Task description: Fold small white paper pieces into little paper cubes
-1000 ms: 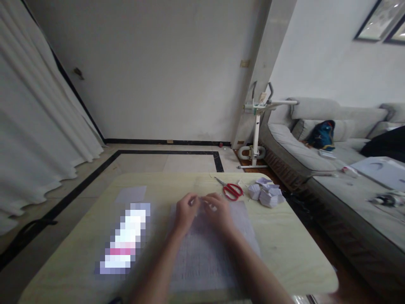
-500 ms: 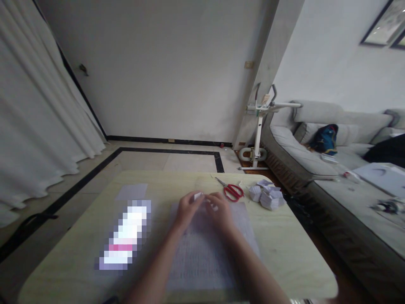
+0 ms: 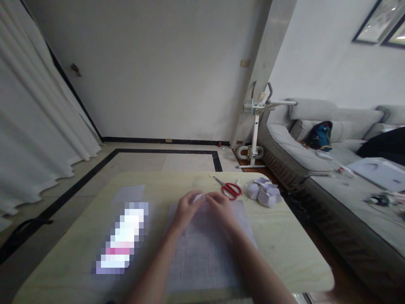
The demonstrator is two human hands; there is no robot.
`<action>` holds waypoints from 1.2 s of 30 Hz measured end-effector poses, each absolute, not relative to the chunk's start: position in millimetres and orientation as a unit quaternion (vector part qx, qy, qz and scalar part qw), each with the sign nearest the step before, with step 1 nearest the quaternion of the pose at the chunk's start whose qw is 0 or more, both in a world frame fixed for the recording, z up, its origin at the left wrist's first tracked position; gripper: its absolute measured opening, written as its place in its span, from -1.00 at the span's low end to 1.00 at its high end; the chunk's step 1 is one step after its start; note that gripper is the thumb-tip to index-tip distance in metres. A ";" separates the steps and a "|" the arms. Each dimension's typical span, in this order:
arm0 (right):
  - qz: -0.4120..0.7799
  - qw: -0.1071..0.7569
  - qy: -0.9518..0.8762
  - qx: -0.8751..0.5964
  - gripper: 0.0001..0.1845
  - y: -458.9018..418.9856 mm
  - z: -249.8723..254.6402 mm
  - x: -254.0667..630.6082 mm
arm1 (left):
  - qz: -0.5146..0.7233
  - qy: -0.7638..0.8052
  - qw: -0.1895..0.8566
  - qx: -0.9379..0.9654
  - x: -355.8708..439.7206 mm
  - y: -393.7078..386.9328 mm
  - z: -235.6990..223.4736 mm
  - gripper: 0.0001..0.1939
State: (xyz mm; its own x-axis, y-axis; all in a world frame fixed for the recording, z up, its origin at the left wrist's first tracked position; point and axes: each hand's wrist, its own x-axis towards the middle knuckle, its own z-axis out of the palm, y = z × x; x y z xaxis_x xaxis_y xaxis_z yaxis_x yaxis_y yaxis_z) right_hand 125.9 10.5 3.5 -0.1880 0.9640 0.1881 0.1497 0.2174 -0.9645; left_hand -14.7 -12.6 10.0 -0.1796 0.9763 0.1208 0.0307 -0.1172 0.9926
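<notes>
My left hand [image 3: 187,206] and my right hand [image 3: 219,205] meet over the top part of a large printed sheet [image 3: 207,253] that lies on the table. Pinched between the fingertips of both is a small piece of white paper [image 3: 198,197], mostly covered by the fingers. Just beyond my right hand lie red-handled scissors [image 3: 231,191], blades pointing up and left. Further right sits a cluster of folded white paper pieces [image 3: 265,192].
A blurred-out bright rectangle [image 3: 122,238] lies on the left of the wooden table [image 3: 76,245], with a flat slip of paper [image 3: 129,193] behind it. A grey sofa [image 3: 316,160] and white exercise equipment [image 3: 255,126] stand beyond the table on the right.
My right fingers have closed in towards the left ones at the small paper; the white bit seen under the right hand is now hidden. The whole view has shifted slightly.
</notes>
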 end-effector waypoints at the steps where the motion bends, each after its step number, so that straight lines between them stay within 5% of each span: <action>1: 0.451 0.460 -0.627 -0.438 -0.81 10.4 4.6 126.4 | 0.567 0.510 0.420 0.492 -14.6 -13.0 10.4 -0.68; 10: 0.524 0.430 -0.585 -0.446 -0.83 8.9 4.1 126.2 | 0.528 0.542 0.408 0.511 -16.4 -17.7 13.8 -0.72; 21: 0.445 0.460 -0.638 -0.427 -0.75 8.2 3.2 124.2 | 0.528 0.593 0.275 0.542 -17.5 -15.7 3.7 -0.73; 33: 0.420 0.461 -0.629 -0.465 -0.83 5.0 11.2 125.5 | 0.553 0.532 0.468 0.438 -14.9 -15.9 7.7 -0.35; 36: 0.417 0.467 -0.630 -0.460 -0.84 4.7 11.3 124.4 | 0.545 0.519 0.469 0.463 -15.8 -15.3 8.6 -0.52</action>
